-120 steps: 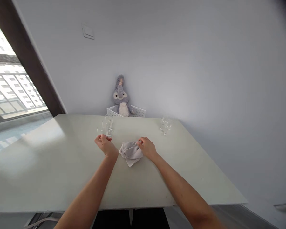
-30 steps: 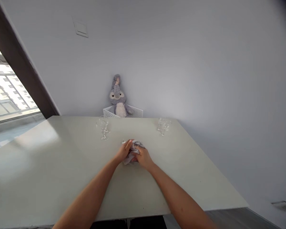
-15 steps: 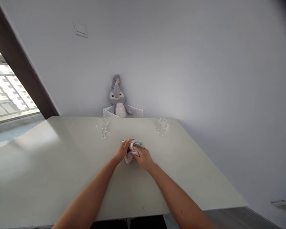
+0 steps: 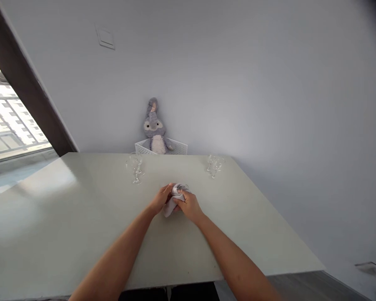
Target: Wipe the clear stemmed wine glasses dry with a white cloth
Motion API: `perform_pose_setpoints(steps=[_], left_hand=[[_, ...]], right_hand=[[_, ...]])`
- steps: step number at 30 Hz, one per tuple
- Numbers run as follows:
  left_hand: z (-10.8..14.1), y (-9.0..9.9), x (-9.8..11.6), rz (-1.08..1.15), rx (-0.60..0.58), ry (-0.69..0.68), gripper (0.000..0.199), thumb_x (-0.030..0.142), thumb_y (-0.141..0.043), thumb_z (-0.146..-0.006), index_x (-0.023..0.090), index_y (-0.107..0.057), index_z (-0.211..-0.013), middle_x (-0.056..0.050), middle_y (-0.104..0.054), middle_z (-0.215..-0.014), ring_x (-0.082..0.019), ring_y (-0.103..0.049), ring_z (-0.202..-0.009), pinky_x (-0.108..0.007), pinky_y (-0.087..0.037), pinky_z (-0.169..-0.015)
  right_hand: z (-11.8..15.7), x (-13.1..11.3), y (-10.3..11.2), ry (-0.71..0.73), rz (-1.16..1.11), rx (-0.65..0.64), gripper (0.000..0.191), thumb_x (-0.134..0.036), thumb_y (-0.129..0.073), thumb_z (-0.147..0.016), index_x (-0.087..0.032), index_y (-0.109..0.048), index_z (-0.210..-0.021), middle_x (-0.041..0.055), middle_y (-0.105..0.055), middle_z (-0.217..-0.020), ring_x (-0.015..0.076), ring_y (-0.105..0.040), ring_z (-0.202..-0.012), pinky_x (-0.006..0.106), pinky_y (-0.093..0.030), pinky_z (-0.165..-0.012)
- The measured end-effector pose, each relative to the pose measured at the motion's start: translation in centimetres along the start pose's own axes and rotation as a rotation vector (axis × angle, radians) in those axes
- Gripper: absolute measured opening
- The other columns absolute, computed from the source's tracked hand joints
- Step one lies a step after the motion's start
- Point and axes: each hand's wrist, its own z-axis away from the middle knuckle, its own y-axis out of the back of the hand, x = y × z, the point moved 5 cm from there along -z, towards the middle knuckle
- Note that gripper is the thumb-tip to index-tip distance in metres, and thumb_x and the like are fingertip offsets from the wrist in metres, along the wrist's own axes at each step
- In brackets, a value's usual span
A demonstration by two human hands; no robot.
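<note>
Grey cloth (image 4: 169,208) bunched round glass (image 4: 176,190), your left hand (image 4: 162,199) and right hand (image 4: 189,205) gripping it. Twist too hard, glass could crack or slip imo.

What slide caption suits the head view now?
Left hand and right hand hold a pale cloth and a clear glass; stemmed glasses stand beyond.

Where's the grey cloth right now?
Head view: the grey cloth is below and slightly left of picture centre, bunched between the left hand and right hand, above the table.
</note>
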Motion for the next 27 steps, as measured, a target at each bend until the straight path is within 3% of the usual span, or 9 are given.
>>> perform_pose_setpoints(steps=[4, 6, 11, 14, 16, 18, 20, 24, 27], left_hand=[[0.2, -0.3, 0.7, -0.036, -0.029, -0.094, 0.046, 0.036, -0.062, -0.070, 0.021, -0.055, -0.112, -0.001, -0.061, -0.074, -0.011, -0.050, -0.061, -0.020, -0.037, -0.055], [0.2, -0.3, 1.0, -0.062, -0.045, -0.131, 0.048, 0.033, -0.064, -0.068, 0.020, -0.054, -0.113, 0.000, -0.059, -0.070, -0.010, -0.049, -0.059, -0.019, -0.037, -0.055], [-0.3, 0.4, 0.4, -0.037, 0.050, -0.106, 0.043, 0.040, -0.055, -0.074, 0.018, -0.055, -0.111, -0.002, -0.060, -0.069, -0.012, -0.051, -0.057, -0.022, -0.039, -0.054], [-0.2, 1.2, 0.4, -0.041, 0.223, -0.155, 0.031, 0.031, -0.060, -0.071, 0.020, -0.060, -0.100, -0.003, -0.062, -0.073, -0.018, -0.057, -0.074, -0.026, -0.044, -0.065], [0.3, 1.8, 1.1, -0.051, 0.328, -0.272, 0.025, 0.018, -0.066, -0.064, 0.023, -0.063, -0.089, -0.004, -0.064, -0.085, -0.022, -0.054, -0.095, -0.027, -0.042, -0.078], [0.7, 2.0, 2.1, -0.066, 0.340, -0.394, 0.031, 0.007, -0.069, -0.057, 0.025, -0.064, -0.082, -0.004, -0.060, -0.104, -0.022, -0.039, -0.117, -0.024, -0.033, -0.092], [0.8, 2.0, 2.6, -0.080, 0.283, -0.425, 0.035, 0.001, -0.070, -0.053, 0.025, -0.064, -0.078, -0.004, -0.059, -0.108, -0.020, -0.026, -0.126, -0.023, -0.024, -0.100], [0.2, 2.5, 1.9, 0.009, 0.251, -0.256, 0.021, 0.004, -0.067, -0.060, 0.023, -0.062, -0.065, -0.007, -0.062, -0.071, -0.022, -0.037, -0.119, -0.028, -0.026, -0.099], [0.1, 2.9, 2.0, -0.275, 0.268, -0.260, 0.008, 0.016, -0.066, -0.065, 0.023, -0.063, -0.068, -0.007, -0.059, -0.062, -0.025, -0.045, -0.109, -0.032, -0.033, -0.091]], right_hand=[[-0.7, 1.1, 0.8, -0.196, -0.349, 0.047, 0.027, -0.033, -0.068, -0.062, -0.017, -0.058, -0.080, -0.0027, -0.060, -0.054, 0.0097, -0.052, -0.039, 0.021, -0.043, -0.039], [-0.7, 1.2, 0.8, -0.217, -0.450, 0.057, 0.026, -0.035, -0.067, -0.064, -0.017, -0.056, -0.079, -0.0032, -0.059, -0.054, 0.0079, -0.049, -0.037, 0.020, -0.041, -0.038], [-0.1, 0.2, 0.5, 0.068, 0.015, 0.094, 0.031, -0.029, -0.070, -0.059, -0.022, -0.063, -0.088, -0.0007, -0.063, -0.070, 0.0143, -0.059, -0.059, 0.025, -0.048, -0.052], [-0.2, -0.7, 1.8, 0.200, 0.172, 0.235, 0.026, -0.023, -0.072, -0.056, -0.025, -0.066, -0.080, 0.0000, -0.064, -0.076, 0.0164, -0.060, -0.071, 0.025, -0.048, -0.060], [-0.7, -0.9, 2.9, 0.142, 0.140, 0.271, 0.023, -0.023, -0.071, -0.058, -0.024, -0.065, -0.080, -0.0005, -0.063, -0.067, 0.0165, -0.060, -0.061, 0.027, -0.048, -0.055], [-1.2, -0.9, 3.6, 0.014, 0.071, 0.219, 0.024, -0.027, -0.069, -0.060, -0.021, -0.064, -0.082, -0.0012, -0.061, -0.058, 0.0166, -0.059, -0.050, 0.029, -0.048, -0.049], [-1.3, -1.2, 3.7, -0.084, 0.031, 0.103, 0.028, -0.031, -0.069, -0.061, -0.017, -0.063, -0.084, -0.0010, -0.061, -0.056, 0.0167, -0.058, -0.047, 0.030, -0.047, -0.049], [-1.2, -2.1, 3.9, -0.060, 0.109, -0.035, 0.033, -0.035, -0.069, -0.059, -0.013, -0.063, -0.084, -0.0015, -0.061, -0.061, 0.0135, -0.057, -0.054, 0.027, -0.045, -0.055], [-1.5, -2.4, 4.8, 0.016, 0.242, -0.051, 0.035, -0.038, -0.067, -0.061, -0.014, -0.065, -0.085, -0.0002, -0.063, -0.070, 0.0133, -0.057, -0.065, 0.026, -0.044, -0.063]])
